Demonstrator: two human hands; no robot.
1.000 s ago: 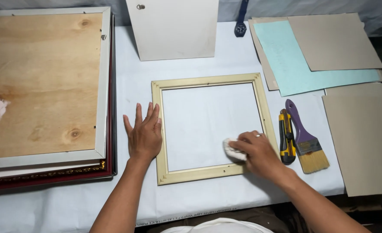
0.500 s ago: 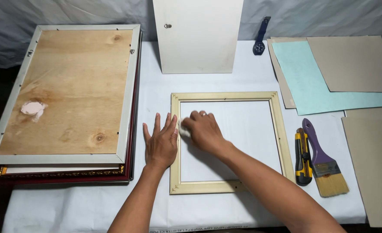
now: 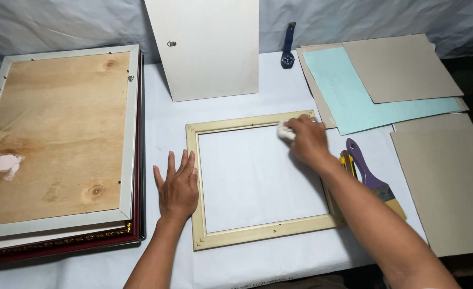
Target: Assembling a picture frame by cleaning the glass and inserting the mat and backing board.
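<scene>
A pale wooden picture frame [image 3: 247, 235] lies face down on the white table cover, with its glass pane [image 3: 258, 176] inside. My left hand [image 3: 176, 187] rests flat, fingers spread, on the frame's left rail. My right hand [image 3: 308, 140] holds a small white cloth wad [image 3: 285, 131] pressed against the pane near the frame's top right corner.
A stack of larger frames with a plywood back [image 3: 54, 134] lies on the left. A pale backing board [image 3: 207, 48] leans at the rear. Cardboard and teal paper sheets [image 3: 364, 91] lie at the right, with a purple brush [image 3: 372, 179], a yellow cutter [image 3: 345, 162] and a wristwatch [image 3: 288, 53].
My right hand has slid the cloth from the frame's lower right to its upper left, then across to the upper right. My left hand has stayed on the left rail.
</scene>
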